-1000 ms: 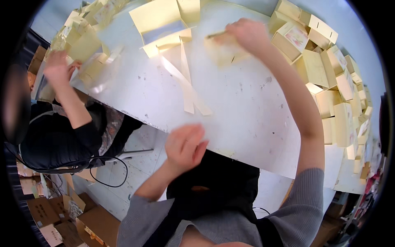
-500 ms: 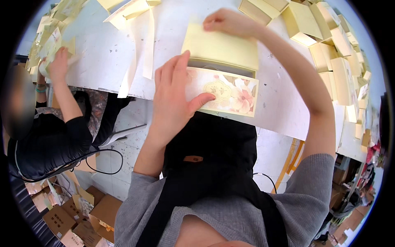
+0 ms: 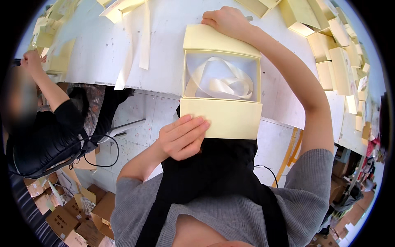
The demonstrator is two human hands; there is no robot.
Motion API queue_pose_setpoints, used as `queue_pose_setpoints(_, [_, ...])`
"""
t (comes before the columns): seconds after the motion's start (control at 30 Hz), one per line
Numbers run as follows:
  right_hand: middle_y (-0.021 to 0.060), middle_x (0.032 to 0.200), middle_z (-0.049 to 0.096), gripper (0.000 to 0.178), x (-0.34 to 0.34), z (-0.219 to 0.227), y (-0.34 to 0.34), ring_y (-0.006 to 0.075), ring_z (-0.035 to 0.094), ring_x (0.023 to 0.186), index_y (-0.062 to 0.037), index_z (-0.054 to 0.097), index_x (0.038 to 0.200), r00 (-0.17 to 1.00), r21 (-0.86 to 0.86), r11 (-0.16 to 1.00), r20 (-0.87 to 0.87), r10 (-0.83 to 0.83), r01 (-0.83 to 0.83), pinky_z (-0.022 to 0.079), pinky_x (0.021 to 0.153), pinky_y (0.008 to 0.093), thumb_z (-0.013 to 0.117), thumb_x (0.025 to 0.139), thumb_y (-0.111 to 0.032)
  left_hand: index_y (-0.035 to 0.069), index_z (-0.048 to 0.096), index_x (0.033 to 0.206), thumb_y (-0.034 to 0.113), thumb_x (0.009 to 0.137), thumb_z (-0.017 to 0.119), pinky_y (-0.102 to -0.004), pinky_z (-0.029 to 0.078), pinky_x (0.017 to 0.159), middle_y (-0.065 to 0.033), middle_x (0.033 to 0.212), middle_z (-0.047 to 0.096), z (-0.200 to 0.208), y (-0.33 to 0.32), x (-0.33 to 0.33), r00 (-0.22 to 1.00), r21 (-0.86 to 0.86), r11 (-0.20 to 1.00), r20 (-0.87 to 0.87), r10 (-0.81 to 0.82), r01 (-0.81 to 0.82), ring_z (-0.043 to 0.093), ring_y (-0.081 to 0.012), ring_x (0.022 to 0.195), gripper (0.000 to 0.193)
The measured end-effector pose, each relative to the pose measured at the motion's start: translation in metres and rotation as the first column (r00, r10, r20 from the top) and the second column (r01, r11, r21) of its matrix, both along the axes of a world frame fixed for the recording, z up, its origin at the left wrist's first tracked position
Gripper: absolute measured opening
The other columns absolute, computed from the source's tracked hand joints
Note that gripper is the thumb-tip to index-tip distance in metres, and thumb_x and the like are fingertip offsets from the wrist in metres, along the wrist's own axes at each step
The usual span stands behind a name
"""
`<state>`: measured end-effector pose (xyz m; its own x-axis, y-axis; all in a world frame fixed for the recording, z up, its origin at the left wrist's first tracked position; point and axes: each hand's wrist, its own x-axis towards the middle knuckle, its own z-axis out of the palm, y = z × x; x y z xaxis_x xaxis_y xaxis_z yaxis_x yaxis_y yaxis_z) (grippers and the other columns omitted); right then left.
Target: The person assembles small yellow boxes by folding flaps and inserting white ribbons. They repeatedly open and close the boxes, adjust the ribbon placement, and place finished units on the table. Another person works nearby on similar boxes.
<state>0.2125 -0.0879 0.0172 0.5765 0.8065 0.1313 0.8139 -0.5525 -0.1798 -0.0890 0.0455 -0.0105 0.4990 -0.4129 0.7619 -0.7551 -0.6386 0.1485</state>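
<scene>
A pale yellow gift box (image 3: 260,78) stands open at the table's near edge, its two lid flaps spread away from me and toward me. Inside, a loosely looped cream ribbon (image 3: 232,85) lies on a whitish bottom. My left hand (image 3: 183,138) is closed on the left part of the near flap (image 3: 234,119), fingers flat on top, thumb hidden. This flap juts out over my lap. At the top edge of the far flap (image 3: 220,39) my right hand (image 3: 228,20) is closed with its fingers curled over the rim, the fingertips partly hidden.
Cream ribbon strips (image 3: 145,41) hang from another yellow box (image 3: 119,12) at the far left. Stacked yellow boxes (image 3: 302,18) crowd the right side. A co-worker (image 3: 45,123) sits at the left by more boxes. Brown cartons (image 3: 61,222) stand on the floor.
The floral near flap has swung open toward me, baring the ribbon inside. My left hand has moved down with it; my right hand has settled on the far flap's edge.
</scene>
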Motion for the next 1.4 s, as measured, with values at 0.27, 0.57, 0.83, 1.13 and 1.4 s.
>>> queue_pose_setpoints(0.27, [0.0112,0.074,0.066,0.015,-0.117,0.083,-0.029,0.0317,0.065,0.072,-0.007,0.069,0.082,0.991,-0.147,0.983,-0.084,0.102,-0.113,0.052,0.064,0.04,0.068,0.079,-0.021,0.004,0.063,0.09,0.009,0.084,0.068,-0.0411,0.053,0.089,-0.0137,0.098,0.071,0.025,-0.008,0.011,0.997,-0.132,0.991,-0.073,-0.006,-0.004,0.069,-0.0286,0.095,0.009])
queue_pose_setpoints(0.57, [0.0107,0.065,0.059,0.016,-0.114,0.112,-0.044,0.0211,0.059,0.06,0.0004,0.065,0.078,0.955,0.214,0.973,-0.264,0.139,-0.082,0.048,0.055,0.0308,0.068,0.082,-0.015,-0.005,0.056,0.122,0.011,0.096,0.057,-0.0322,0.049,0.089,-0.0126,0.11,0.066,0.089,0.016,0.109,0.867,-0.614,0.782,-0.443,-0.229,-0.106,0.062,-0.0171,0.101,0.031])
queue_pose_setpoints(0.83, [0.0005,0.065,0.06,0.017,-0.083,0.151,-0.07,0.0078,0.053,0.054,-0.0021,0.065,0.084,0.689,0.108,0.994,-0.722,0.062,0.023,0.041,0.048,0.0221,0.067,0.089,-0.018,0.003,0.068,0.088,0.018,0.096,0.057,-0.0263,0.036,0.054,0.0026,0.058,0.055,0.132,0.064,0.138,0.767,-0.698,0.678,-0.559,-0.315,-0.23,0.044,-0.0044,0.05,0.02])
queue_pose_setpoints(1.13, [0.0032,0.064,0.059,0.02,-0.067,0.101,-0.094,0.0044,0.049,0.047,-0.0021,0.06,0.079,0.39,0.336,0.914,-0.891,0.23,0.228,0.035,0.039,0.017,0.062,0.093,-0.016,0.009,0.042,0.065,-0.002,0.09,0.036,-0.0321,0.036,0.072,0.002,0.048,0.031,0.198,0.139,0.124,0.558,-0.94,-0.238,0.336,-0.758,0.243,0.032,-0.0098,0.044,0.028])
queue_pose_setpoints(1.4, [0.0024,0.065,0.053,0.02,-0.059,0.069,-0.096,0.002,0.029,0.046,-0.0014,0.058,0.088,-0.187,0.345,0.852,-0.877,0.442,0.394,0.022,0.038,0.0165,0.052,0.098,-0.018,0.005,0.063,0.114,0.012,0.084,0.071,-0.0185,0.039,0.049,0.0007,0.077,0.067,0.094,0.067,0.127,0.757,-0.156,0.894,-0.604,0.25,-0.42,0.048,-0.0016,0.059,0.031])
